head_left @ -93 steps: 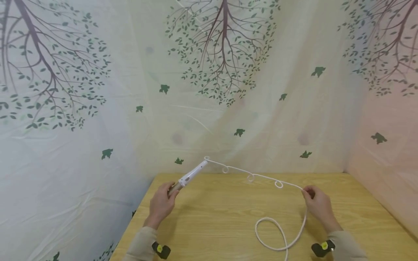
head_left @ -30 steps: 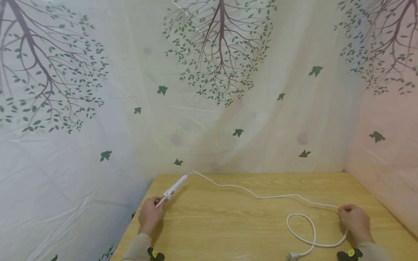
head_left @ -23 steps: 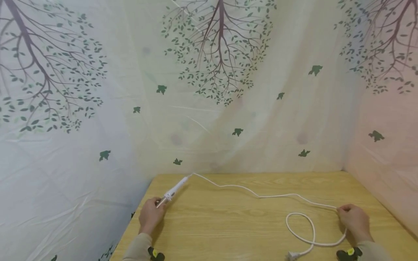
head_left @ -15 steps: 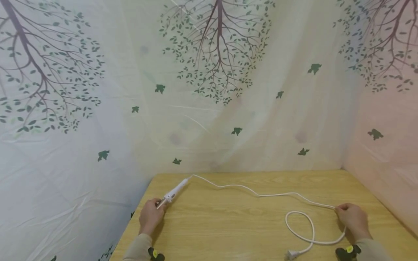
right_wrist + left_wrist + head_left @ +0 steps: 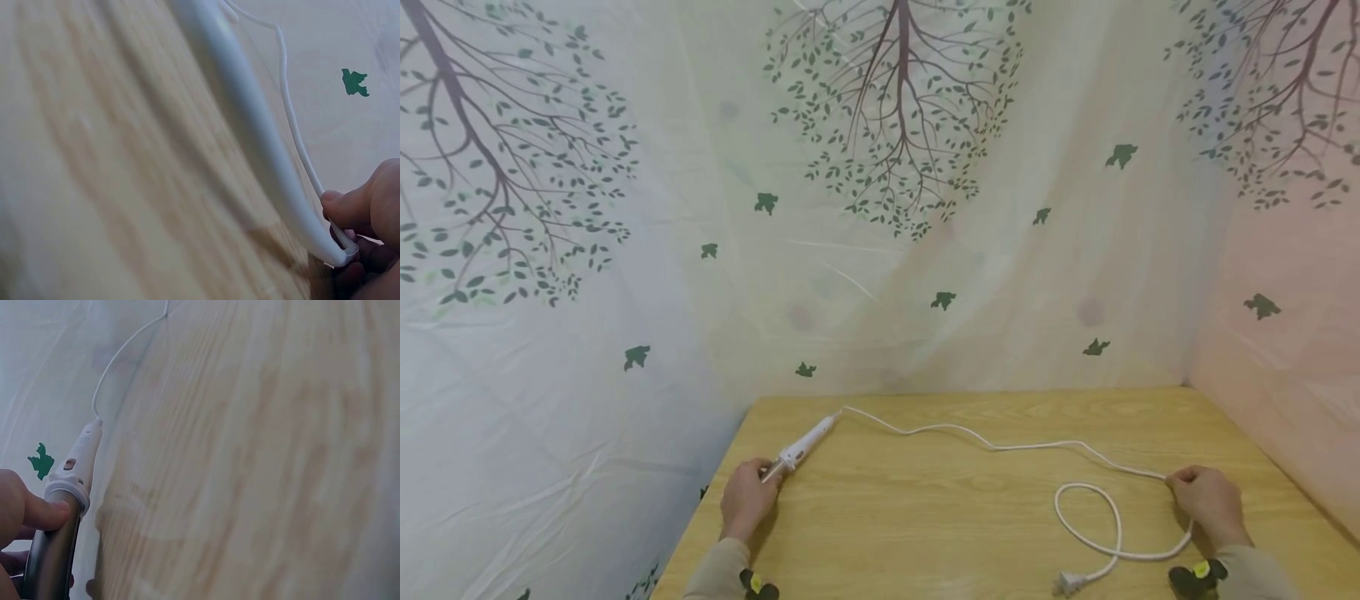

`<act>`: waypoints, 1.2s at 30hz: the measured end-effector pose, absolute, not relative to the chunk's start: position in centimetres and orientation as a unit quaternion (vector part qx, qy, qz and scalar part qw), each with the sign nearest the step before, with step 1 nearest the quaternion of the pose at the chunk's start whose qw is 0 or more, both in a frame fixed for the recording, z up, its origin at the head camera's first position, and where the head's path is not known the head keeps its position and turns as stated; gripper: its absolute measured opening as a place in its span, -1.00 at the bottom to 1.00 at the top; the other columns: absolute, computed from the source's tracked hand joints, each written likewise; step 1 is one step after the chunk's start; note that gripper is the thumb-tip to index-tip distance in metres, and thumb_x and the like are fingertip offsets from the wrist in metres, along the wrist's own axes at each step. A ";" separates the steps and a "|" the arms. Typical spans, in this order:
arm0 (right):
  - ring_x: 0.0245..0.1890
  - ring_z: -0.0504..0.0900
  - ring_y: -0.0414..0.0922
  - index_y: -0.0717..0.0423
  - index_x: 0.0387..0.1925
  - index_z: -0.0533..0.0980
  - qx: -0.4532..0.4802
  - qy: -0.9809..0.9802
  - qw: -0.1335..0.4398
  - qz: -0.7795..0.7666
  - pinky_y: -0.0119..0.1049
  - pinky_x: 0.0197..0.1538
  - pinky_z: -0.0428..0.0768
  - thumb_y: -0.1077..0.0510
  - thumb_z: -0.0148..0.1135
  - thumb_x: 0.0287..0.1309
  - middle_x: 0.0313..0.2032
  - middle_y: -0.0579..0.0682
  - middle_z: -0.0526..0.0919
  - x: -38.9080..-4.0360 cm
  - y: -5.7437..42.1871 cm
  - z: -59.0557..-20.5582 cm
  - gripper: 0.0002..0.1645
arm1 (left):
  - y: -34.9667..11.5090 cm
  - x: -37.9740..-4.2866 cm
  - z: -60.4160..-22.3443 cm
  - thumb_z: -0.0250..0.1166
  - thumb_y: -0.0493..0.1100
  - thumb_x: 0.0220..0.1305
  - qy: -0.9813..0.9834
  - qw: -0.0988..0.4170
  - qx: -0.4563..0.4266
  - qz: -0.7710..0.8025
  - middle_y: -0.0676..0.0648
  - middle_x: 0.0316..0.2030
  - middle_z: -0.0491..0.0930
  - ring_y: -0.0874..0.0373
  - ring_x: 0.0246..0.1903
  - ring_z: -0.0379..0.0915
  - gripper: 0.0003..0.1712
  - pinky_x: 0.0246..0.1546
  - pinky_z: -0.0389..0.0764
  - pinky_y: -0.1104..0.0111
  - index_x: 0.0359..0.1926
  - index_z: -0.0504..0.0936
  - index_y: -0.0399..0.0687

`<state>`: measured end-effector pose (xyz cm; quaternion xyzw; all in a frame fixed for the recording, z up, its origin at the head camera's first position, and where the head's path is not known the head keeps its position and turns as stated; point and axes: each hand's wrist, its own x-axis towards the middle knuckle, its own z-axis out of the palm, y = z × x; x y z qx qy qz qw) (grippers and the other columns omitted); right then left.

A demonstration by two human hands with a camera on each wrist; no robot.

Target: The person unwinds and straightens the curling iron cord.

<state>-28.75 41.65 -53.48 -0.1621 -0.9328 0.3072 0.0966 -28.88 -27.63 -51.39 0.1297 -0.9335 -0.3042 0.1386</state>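
Observation:
My left hand (image 5: 749, 500) grips a curling iron (image 5: 806, 442) by its metallic barrel (image 5: 51, 556), thumb lying along it just below the collar. The iron's white handle points away toward the back of the table, and a white cord (image 5: 1033, 447) leaves its far end. Across the table, my right hand (image 5: 1212, 506) pinches that cord between thumb and fingers. Between the hands the cord runs in shallow waves. Past the right hand it bends back into a loose loop (image 5: 1088, 485), ending in a plug (image 5: 1067, 582) near the front.
A wooden table (image 5: 925, 525) lies under both hands. Behind it hangs a pale curtain (image 5: 1000, 275) printed with trees and green birds, wrapping round the left and right sides. Dark wrist cameras (image 5: 758, 586) sit on both sleeves.
About three seconds ago the cord hung raised with several small curls; the hands have since spread apart and lowered, the curls have straightened, and the plug has come into view.

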 end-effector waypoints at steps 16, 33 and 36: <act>-0.46 0.50 -0.01 0.29 -0.45 0.62 -0.139 -0.940 0.102 0.294 -0.19 -0.34 0.30 0.14 0.23 0.13 -0.57 0.01 0.61 -28.7 41.7 -53.3 -0.75 | -27.7 -28.9 -51.5 0.39 -0.08 0.11 -0.932 0.128 0.132 -0.311 -0.15 -0.23 0.66 0.05 -0.40 0.47 -0.63 -0.49 0.33 0.31 -0.07 0.67 -0.15; -0.36 0.57 0.19 0.32 -0.41 0.63 -0.133 -0.943 0.116 0.282 -0.07 -0.26 0.35 0.09 0.24 0.08 -0.42 0.22 0.69 -28.3 41.8 -53.6 -0.70 | -27.4 -28.4 -51.5 0.41 -0.11 0.06 -0.935 0.103 0.138 -0.310 -0.11 -0.25 0.64 0.06 -0.38 0.46 -0.65 -0.48 0.34 0.30 -0.08 0.66 -0.05; -0.31 0.56 0.22 0.33 -0.38 0.63 -0.144 -0.940 0.105 0.290 -0.05 -0.24 0.34 0.08 0.26 0.08 -0.39 0.25 0.68 -28.3 41.7 -53.6 -0.67 | -27.4 -28.4 -51.6 0.41 -0.10 0.05 -0.936 0.103 0.139 -0.308 -0.11 -0.25 0.63 0.06 -0.39 0.45 -0.65 -0.48 0.34 0.29 -0.09 0.66 -0.05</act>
